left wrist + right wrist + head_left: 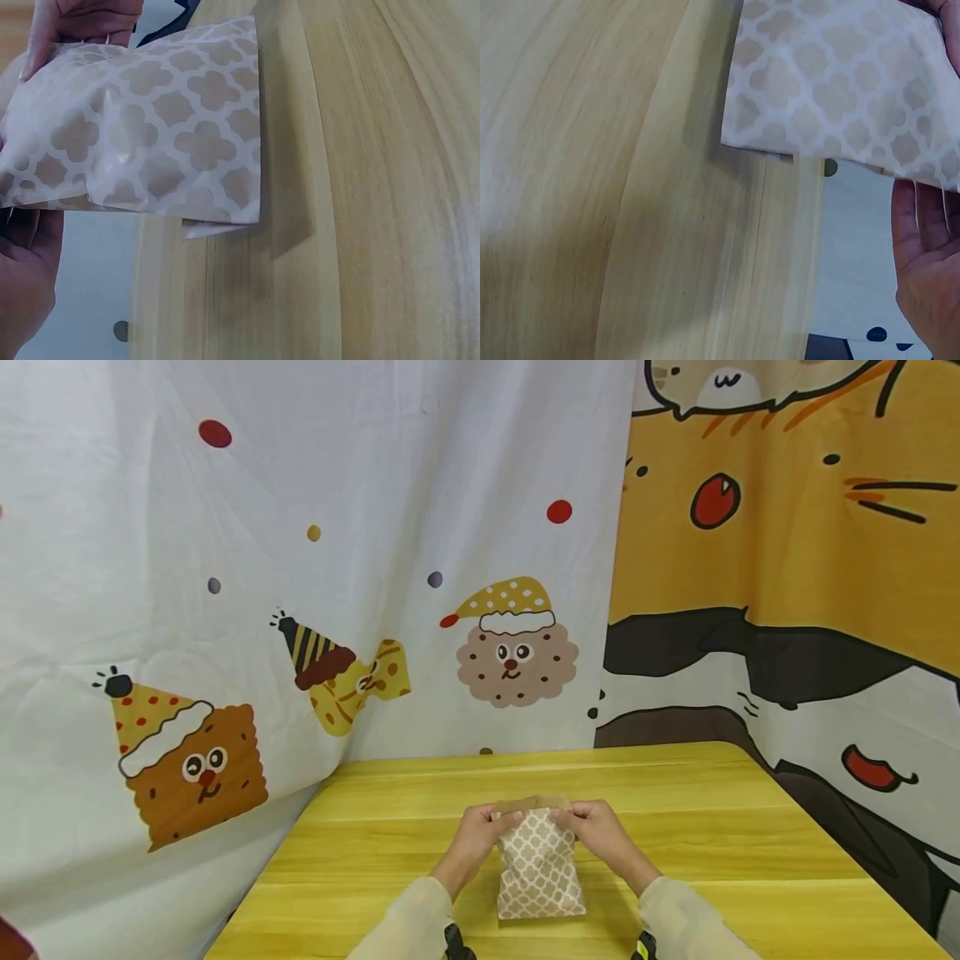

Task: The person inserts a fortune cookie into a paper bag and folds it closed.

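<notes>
A tan paper bag [542, 868] with a white lattice pattern stands upright over the table, its brown top edge [536, 802] showing between the hands. My left hand [477, 837] pinches the upper left corner, thumb across the front and fingers behind. At the upper right corner my right hand [600, 835] grips in the same way. In the left wrist view the bag's creased front [150, 127] fills the upper left, and the left hand [26, 277] shows below it. The right wrist view has the right hand [930, 255] with its fingers running behind the bag [832, 82].
The yellow wood-grain table [360, 860] lies under the bag. Behind it hangs a white curtain [375, 485] printed with cartoon biscuits, and at the right an orange cartoon-animal cloth [787, 560]. Dark bands [456, 943] sit at both sleeve cuffs.
</notes>
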{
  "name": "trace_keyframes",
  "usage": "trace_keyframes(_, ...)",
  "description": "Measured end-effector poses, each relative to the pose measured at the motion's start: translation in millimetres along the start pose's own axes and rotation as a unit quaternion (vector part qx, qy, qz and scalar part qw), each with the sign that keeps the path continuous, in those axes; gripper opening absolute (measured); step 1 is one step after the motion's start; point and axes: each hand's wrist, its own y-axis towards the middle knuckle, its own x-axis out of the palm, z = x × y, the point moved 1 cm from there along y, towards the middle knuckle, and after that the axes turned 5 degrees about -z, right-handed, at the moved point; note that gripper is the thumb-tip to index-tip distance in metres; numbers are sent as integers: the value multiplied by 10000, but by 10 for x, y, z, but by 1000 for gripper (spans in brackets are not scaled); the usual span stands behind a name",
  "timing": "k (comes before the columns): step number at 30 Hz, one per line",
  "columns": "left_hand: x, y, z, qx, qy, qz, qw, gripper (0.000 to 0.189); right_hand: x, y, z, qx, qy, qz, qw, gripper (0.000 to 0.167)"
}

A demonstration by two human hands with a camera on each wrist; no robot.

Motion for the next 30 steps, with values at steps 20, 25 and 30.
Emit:
trace_keyframes(20, -168, -21, -87, 84, 330, -666, 9972, 23, -152, -13, 79, -163, 243, -305, 9991, 23)
trace_keyframes(25, -156, -44, -87, 89, 419, -553, 9975, 20, -147, -2, 136, -25, 347, -402, 9986, 19)
trace_keyframes(30, -112, -66, -56, 82, 858, -468, 9952, 23, -126, -1, 165, -78, 363, -313, 9988, 18)
